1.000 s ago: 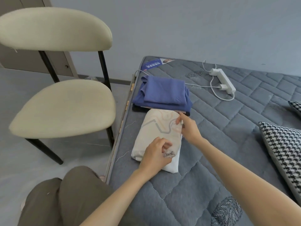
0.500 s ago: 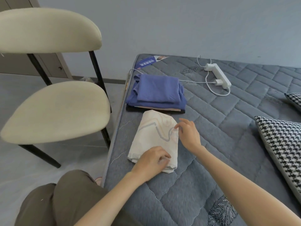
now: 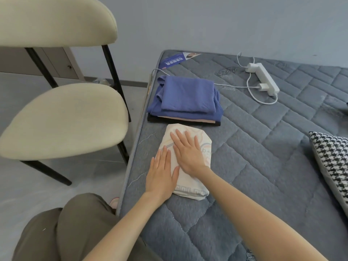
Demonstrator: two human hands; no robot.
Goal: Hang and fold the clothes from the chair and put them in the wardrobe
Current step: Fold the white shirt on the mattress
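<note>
Now left hand [image 3: 162, 175], right hand [image 3: 189, 153] flat on one cream garment [image 3: 191, 188], fingers [image 3: 179, 141] straight.

Bare quilted bed [image 3: 263, 157] lies open across the middle and lower right of the frame. The blue stack of folded clothes [image 3: 188, 97] sits just above the cream folded garment [image 3: 190, 187], closing that side. A power strip [image 3: 263, 80] and its cable [image 3: 263, 103] occupy the upper right, a checked pillow [image 3: 331, 162] bounds the right edge, and the chair [image 3: 66, 117] stands close on the left
</note>
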